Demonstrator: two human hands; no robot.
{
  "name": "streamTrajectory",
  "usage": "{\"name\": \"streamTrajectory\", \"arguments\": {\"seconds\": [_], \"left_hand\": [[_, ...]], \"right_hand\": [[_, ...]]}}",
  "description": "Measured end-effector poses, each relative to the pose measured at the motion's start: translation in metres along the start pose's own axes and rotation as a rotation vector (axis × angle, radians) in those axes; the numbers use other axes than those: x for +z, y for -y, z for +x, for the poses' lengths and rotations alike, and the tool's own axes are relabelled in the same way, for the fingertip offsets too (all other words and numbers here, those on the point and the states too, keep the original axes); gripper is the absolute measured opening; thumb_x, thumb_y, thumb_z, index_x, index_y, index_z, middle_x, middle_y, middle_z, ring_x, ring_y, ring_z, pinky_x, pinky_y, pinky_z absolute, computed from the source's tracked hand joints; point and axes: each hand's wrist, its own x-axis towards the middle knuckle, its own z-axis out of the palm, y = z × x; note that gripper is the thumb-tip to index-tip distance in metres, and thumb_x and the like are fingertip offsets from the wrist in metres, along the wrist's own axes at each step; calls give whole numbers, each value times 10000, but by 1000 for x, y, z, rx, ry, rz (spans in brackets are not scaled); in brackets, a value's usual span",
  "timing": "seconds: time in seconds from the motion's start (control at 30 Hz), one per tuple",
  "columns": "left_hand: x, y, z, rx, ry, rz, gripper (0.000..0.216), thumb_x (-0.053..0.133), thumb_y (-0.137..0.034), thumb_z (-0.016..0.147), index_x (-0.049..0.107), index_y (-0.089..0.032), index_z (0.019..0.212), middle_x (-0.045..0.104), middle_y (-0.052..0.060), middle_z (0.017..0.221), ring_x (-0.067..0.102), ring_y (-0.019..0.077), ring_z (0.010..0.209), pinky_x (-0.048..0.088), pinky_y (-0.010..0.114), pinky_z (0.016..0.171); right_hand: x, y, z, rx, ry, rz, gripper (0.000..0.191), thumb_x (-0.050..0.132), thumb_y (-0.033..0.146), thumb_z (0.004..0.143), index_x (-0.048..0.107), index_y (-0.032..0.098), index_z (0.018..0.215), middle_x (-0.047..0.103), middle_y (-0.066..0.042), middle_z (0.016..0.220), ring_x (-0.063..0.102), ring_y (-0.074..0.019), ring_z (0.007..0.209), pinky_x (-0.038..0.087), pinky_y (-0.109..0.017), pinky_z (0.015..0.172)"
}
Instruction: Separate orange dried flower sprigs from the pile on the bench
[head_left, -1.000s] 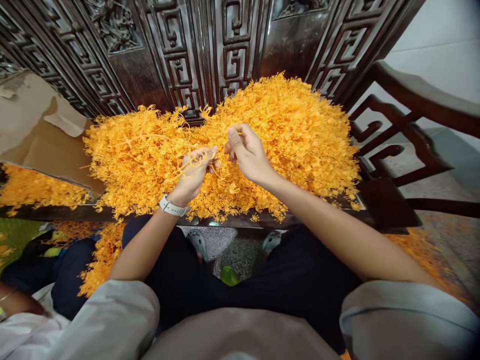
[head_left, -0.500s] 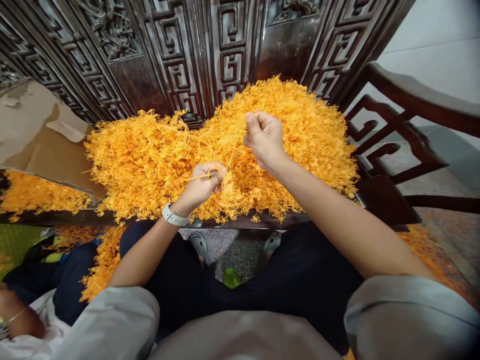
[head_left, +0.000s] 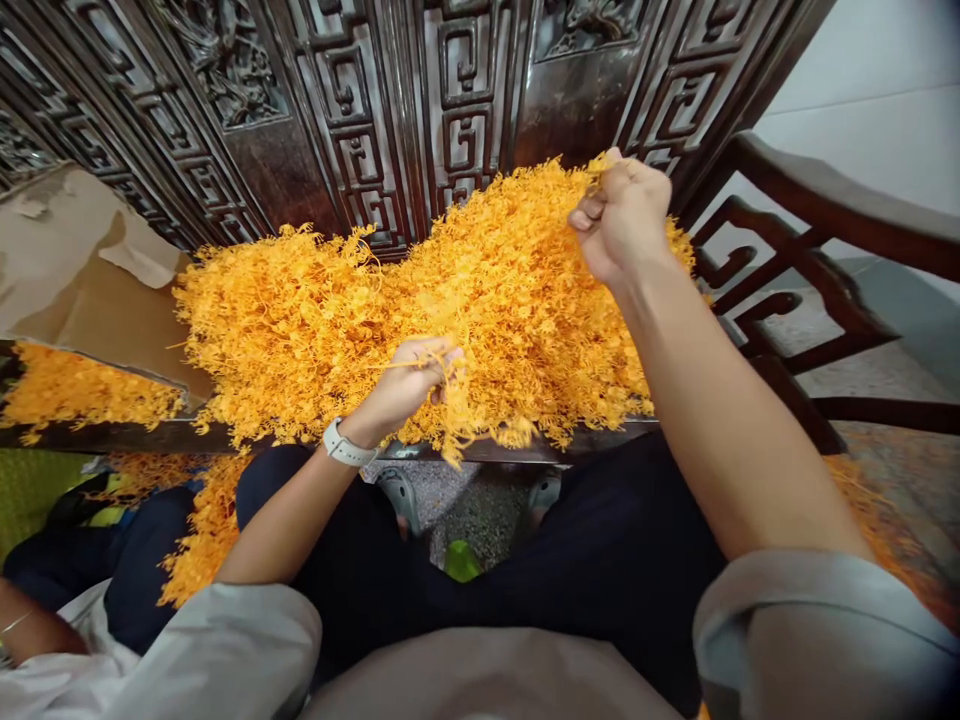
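A large heap of orange plastic sprigs [head_left: 510,290] with frilly, branching tips covers the dark wooden bench seat. My left hand [head_left: 409,382], with a pale watch on its wrist, is closed around some orange sprigs [head_left: 456,415]. A thin stem lies across its fingers, and frilly ends hang down over the bench's front edge. Above the right part of the heap, my right hand [head_left: 626,215] is closed with fingers curled in. A small orange piece [head_left: 598,165] shows at its thumb and fingertips; its full shape is hidden.
A carved dark wooden backrest [head_left: 465,110] rises behind the heap. The bench's armrest [head_left: 817,210] stands at right. A torn cardboard box [head_left: 90,270] leans at left, with more sprigs below it. Another person's arm [head_left: 34,620] shows at lower left.
My right hand has moved up and right, away from my left hand. My left hand stays almost in place, and the sprigs under it now hang lower over the bench edge.
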Motion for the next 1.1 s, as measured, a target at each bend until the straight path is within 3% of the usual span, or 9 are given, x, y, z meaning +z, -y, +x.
{"name": "streamTrajectory", "arguments": {"seconds": [0.13, 0.23, 0.33, 0.5, 0.63, 0.73, 0.83, 0.93, 1.1], "left_hand": [[-15, 8, 10, 33, -67, -47, 197, 797, -336, 817, 692, -196, 728, 537, -9, 654, 453, 82, 545, 330, 239, 488], [-18, 11, 14, 50, -68, -63, 257, 822, -390, 815, 703, -185, 716, 552, -1, 677, 468, 87, 588, 357, 251, 548], [-14, 11, 16, 52, -72, -41, 283, 823, -416, 801, 703, -179, 703, 549, -1, 673, 461, 91, 593, 344, 260, 561], [-11, 10, 15, 74, -70, 55, 223, 767, -366, 849, 700, -186, 736, 559, -1, 710, 462, 105, 637, 364, 269, 624], [-13, 5, 12, 74, 76, 256, 219, 736, -376, 889, 700, -188, 782, 537, -4, 701, 401, 116, 630, 306, 280, 600], [-12, -1, 10, 95, 223, 380, 318, 700, -431, 935, 671, -182, 741, 497, -11, 669, 380, 114, 615, 283, 284, 594], [-10, -4, 10, 97, 354, 403, 411, 701, -473, 934, 603, -180, 662, 407, -35, 612, 326, 106, 577, 265, 280, 576], [-9, -4, 11, 107, 383, 397, 443, 691, -486, 930, 574, -182, 630, 385, -38, 603, 314, 103, 569, 272, 272, 568], [-20, -8, 18, 162, 138, 368, 257, 711, -384, 883, 700, -182, 725, 555, 13, 665, 438, 120, 609, 319, 272, 579]], "right_hand": [[-10, 4, -15, -56, -7, -321, 532, 540, 804, 923, 513, 276, 986, 555, -54, 824, 505, -221, 851, 416, -407, 779], [-3, 24, -33, -168, -33, -519, 412, 641, 650, 946, 595, 246, 1015, 608, -157, 1167, 550, -300, 1125, 428, -499, 999], [7, 50, -46, -252, 24, -523, 391, 562, 630, 1007, 635, 254, 930, 649, -143, 1161, 533, -315, 1202, 386, -515, 1085], [30, 77, -66, 12, 395, -183, 584, 521, 768, 969, 667, 217, 1095, 720, -83, 952, 628, -201, 802, 477, -355, 707], [48, 72, -77, 208, 712, -57, 617, 623, 820, 867, 630, 211, 771, 652, -36, 722, 534, -132, 585, 389, -307, 528], [56, 66, -81, 249, 857, -22, 675, 703, 776, 845, 445, 217, 569, 379, 51, 511, 290, -79, 466, 221, -297, 465], [58, 62, -81, 202, 880, 16, 705, 836, 682, 780, 375, 214, 525, 252, 88, 503, 171, -57, 488, 123, -286, 474], [53, 58, -79, 223, 872, 81, 592, 881, 627, 752, 505, 207, 570, 382, 70, 499, 267, -56, 472, 173, -276, 451], [41, 59, -73, 317, 593, 236, 449, 846, 599, 797, 634, 208, 739, 408, 67, 483, 272, -75, 458, 204, -288, 460]]}}
